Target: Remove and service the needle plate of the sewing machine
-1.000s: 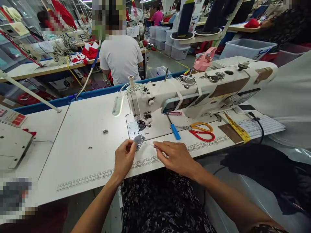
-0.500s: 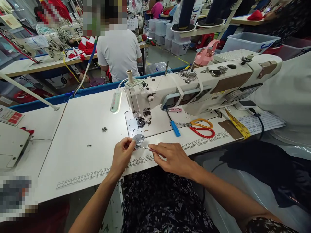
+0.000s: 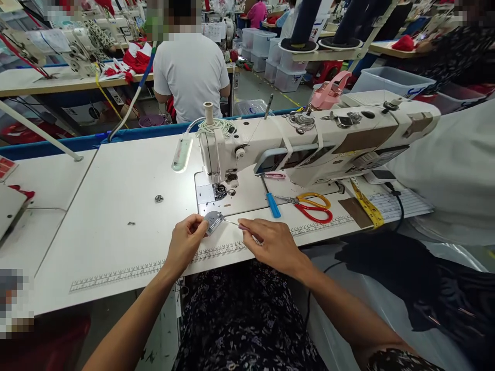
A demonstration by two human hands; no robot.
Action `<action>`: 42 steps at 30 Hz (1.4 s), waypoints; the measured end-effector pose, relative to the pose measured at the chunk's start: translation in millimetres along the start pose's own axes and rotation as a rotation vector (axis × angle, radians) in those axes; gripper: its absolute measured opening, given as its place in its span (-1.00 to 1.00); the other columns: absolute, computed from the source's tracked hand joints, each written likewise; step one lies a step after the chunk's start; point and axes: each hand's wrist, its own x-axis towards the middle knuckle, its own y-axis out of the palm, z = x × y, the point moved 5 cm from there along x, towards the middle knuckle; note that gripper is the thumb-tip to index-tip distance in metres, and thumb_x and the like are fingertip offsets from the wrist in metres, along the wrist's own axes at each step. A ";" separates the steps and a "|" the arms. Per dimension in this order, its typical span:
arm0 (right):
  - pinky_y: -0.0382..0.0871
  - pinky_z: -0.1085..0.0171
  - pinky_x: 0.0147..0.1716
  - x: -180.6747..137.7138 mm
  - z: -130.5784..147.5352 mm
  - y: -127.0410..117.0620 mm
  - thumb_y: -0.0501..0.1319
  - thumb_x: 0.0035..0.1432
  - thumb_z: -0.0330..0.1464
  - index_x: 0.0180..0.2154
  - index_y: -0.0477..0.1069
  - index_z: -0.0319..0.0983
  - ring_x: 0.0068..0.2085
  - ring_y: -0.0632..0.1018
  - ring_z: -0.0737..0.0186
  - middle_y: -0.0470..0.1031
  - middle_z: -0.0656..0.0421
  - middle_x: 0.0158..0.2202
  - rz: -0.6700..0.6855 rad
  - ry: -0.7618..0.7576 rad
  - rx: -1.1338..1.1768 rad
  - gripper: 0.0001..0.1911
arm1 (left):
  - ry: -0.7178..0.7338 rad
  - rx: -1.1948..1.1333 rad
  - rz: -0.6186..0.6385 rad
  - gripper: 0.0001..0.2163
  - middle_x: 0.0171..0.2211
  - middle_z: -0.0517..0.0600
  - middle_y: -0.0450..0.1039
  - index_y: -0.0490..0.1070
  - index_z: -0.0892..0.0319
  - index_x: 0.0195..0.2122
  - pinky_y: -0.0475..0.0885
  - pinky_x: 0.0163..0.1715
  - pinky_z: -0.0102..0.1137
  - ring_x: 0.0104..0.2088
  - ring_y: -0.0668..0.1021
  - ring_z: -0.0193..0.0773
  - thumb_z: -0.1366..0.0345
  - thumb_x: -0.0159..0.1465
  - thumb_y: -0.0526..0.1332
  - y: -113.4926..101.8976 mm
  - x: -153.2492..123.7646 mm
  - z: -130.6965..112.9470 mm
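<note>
My left hand [image 3: 188,239] is closed, pinching a grey metal needle plate [image 3: 213,221] with a rounded edge and slots. My right hand [image 3: 270,245] is closed around a thin metal pick-like tool [image 3: 231,222]; most of its handle is hidden by my fingers. The tool's tip reaches the upper right part of the plate. Both hands are over the front of the white table, before the sewing machine [image 3: 305,139]. Under the machine's head, the bed opening [image 3: 219,191] shows bare metal parts.
A blue-handled screwdriver [image 3: 273,205] and scissors [image 3: 314,207] with yellow and red handles lie right of my hands. Small metal parts [image 3: 159,198] lie to the left. A yellow tape measure [image 3: 366,206] is further right. A person in a white shirt [image 3: 190,74] sits beyond the table.
The tool's tip has moved from the plate's lower right edge up to its upper right part. The plate is turned slightly in my left hand. The whole view has shifted a little.
</note>
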 end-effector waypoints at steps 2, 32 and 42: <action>0.31 0.40 -0.39 -0.7 0.4 1.4 0.14 0.26 -0.40 -0.02 0.55 -0.16 -0.37 0.59 0.40 0.66 0.25 -0.26 0.029 -0.010 0.020 -0.69 | 0.001 0.001 -0.001 -0.67 -0.45 -0.05 0.46 0.48 0.17 -0.37 0.34 -0.36 -0.42 -0.40 0.49 -0.28 -0.03 0.22 0.26 -0.2 0.1 1.9; 0.37 0.41 -0.39 -5.6 -5.2 5.5 0.11 0.29 -0.40 -0.02 0.54 -0.24 -0.39 0.59 0.40 0.66 0.19 -0.26 -0.086 -0.045 -0.039 -0.69 | -0.052 -0.049 0.005 -0.66 -0.49 -0.03 0.44 0.51 0.17 -0.36 0.17 -0.59 -0.49 -0.49 0.44 -0.31 -0.04 0.17 0.28 -4.8 1.1 4.7; 0.26 0.40 -0.46 -9.5 -5.0 6.8 0.12 0.29 -0.40 -0.04 0.56 -0.23 -0.45 0.53 0.42 0.64 0.21 -0.34 -0.068 -0.071 -0.103 -0.70 | -0.067 -0.050 0.016 -0.66 -0.47 -0.04 0.43 0.49 0.19 -0.38 0.22 -0.48 -0.46 -0.44 0.45 -0.31 -0.04 0.17 0.29 -5.8 3.9 7.8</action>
